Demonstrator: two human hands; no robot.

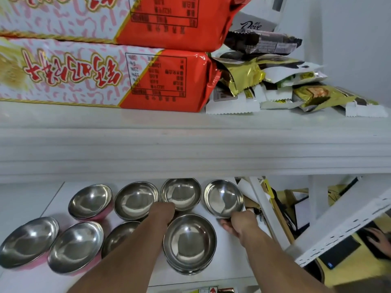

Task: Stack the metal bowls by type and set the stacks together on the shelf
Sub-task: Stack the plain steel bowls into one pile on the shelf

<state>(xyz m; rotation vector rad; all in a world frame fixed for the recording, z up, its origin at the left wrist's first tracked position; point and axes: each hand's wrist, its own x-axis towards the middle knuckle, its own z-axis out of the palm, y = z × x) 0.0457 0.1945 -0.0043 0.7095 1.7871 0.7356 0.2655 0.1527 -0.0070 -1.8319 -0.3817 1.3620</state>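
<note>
Several metal bowls sit on the white lower shelf (pixel 230 259). Three at the left have pink outsides: one at the back (pixel 90 201), two at the front (pixel 28 242) (pixel 76 246). Plain steel bowls stand at the back middle (pixel 135 200) (pixel 181 193) and back right (pixel 223 198). A stack of steel bowls (pixel 190 243) stands at the front. Another bowl (pixel 120 235) is partly hidden by my left forearm. My left hand (pixel 163 210) grips the near rim of the back-middle steel bowl. My right hand (pixel 239 226) holds the near edge of the back-right bowl.
The upper shelf (pixel 190 144) overhangs the bowls and carries two large red and white packages (pixel 105 75) and a pile of snack wrappers (pixel 275 81). A white shelf post (pixel 266 208) and clutter stand right of the bowls. Another person's hand (pixel 378 240) shows at far right.
</note>
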